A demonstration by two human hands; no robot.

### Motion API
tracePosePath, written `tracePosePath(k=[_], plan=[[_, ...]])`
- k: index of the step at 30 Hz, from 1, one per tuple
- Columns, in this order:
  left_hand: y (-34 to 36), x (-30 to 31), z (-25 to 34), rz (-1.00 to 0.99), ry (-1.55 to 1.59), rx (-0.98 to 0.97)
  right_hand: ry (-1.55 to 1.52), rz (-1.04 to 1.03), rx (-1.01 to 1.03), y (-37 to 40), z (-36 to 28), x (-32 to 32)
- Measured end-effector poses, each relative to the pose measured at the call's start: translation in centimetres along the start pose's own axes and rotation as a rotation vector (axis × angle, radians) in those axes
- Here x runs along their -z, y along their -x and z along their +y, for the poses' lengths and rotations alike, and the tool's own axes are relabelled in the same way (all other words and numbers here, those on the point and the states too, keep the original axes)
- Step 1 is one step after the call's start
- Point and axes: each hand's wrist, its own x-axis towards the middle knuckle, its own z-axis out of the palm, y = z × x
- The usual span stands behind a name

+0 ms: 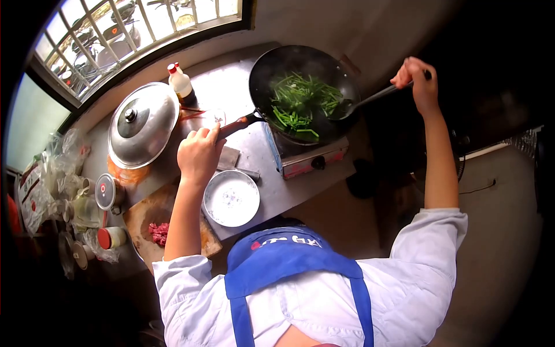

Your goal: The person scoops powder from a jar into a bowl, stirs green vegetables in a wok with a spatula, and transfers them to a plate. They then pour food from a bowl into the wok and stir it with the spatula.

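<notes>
While the plate [232,198] sits near the front edge of the worktop [277,194], leaving little margin there, the left grip [199,153] is closed around a handle [235,125]. Beyond, the wok [274,62] is over the stove [303,166], probably heavy, stiff and hot (best held by that handle); its greens [300,95] look light, soft and slippery. The right grip [420,82] clasps the ladle [376,96], its bowl beside them; the wall [324,23] limits room behind.

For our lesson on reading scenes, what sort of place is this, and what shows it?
Probably a kitchen: a round black wok of cut green stalks is over a silver-fronted stove, and a brown wooden chopping board holds cut red meat.
</notes>
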Motion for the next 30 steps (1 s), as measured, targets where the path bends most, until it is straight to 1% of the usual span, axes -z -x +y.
tracePosePath(k=[2, 4, 5, 6, 8, 10, 11, 12, 13, 14, 15, 18, 22, 23, 26, 27, 28, 30], plan=[[0.0, -0.1, -0.1, 0.029, 0.024, -0.028, 0.346, 0.076, 0.14, 1.9, 4.5, 1.5], [0.0, -0.2, -0.2, 0.037, 0.032, -0.029, 0.272, 0.12, -0.578, 4.5, 6.6, 3.9], [0.0, -0.2, -0.2, 0.034, 0.034, -0.03, 0.009, 0.228, -0.791, 5.5, 8.8, 4.6], [0.0, -0.2, -0.2, 0.032, 0.035, -0.031, -0.161, 0.348, -0.848, 6.1, 10.7, 4.4], [0.1, -0.2, -0.2, 0.024, 0.018, -0.029, -0.296, 0.41, -0.818, 6.5, 10.4, 2.1], [0.0, -0.3, -0.3, 0.016, 0.025, -0.04, -0.191, 0.242, -0.602, 6.0, 8.6, 0.0], [-0.1, -0.1, -0.3, 0.018, 0.026, -0.052, -0.095, 0.139, -0.479, 5.5, 5.8, -2.1], [-0.1, 0.0, -0.2, 0.0, 0.025, -0.048, -0.014, -0.009, -0.329, 5.5, 4.2, -3.5], [-0.2, 0.1, -0.3, -0.017, 0.024, -0.046, 0.178, -0.125, -0.202, 5.8, 1.4, -5.3], [-0.2, 0.1, -0.4, -0.015, 0.027, -0.06, 0.371, -0.188, 0.04, 6.2, -0.3, -6.9], [-0.1, -0.1, -0.4, -0.003, 0.027, -0.058, 0.468, -0.296, 0.214, 6.7, -2.5, -8.1], [-0.1, -0.1, -0.4, 0.004, 0.031, -0.056, 0.635, -0.533, 0.386, 9.2, -7.2, -10.0], [0.0, -0.5, -0.5, 0.026, 0.049, -0.05, 0.639, -0.648, 0.355, 10.5, -12.0, -9.7], [0.0, -0.5, -0.5, 0.026, 0.042, -0.047, 0.572, -0.628, 0.306, 10.1, -13.1, -9.3], [0.0, -0.9, -0.6, 0.039, 0.036, -0.044, 0.606, -0.634, 0.151, 8.3, -16.1, -9.0], [0.1, -0.9, -0.6, 0.041, 0.034, -0.044, 0.601, -0.64, 0.141, 7.8, -15.7, -9.4], [0.1, -0.9, -0.5, 0.04, 0.033, -0.043, 0.57, -0.645, 0.157, 7.5, -14.2, -10.1], [0.1, -0.9, -0.5, 0.04, 0.031, -0.048, 0.608, -0.626, 0.144, 7.2, -10.4, -12.1]])
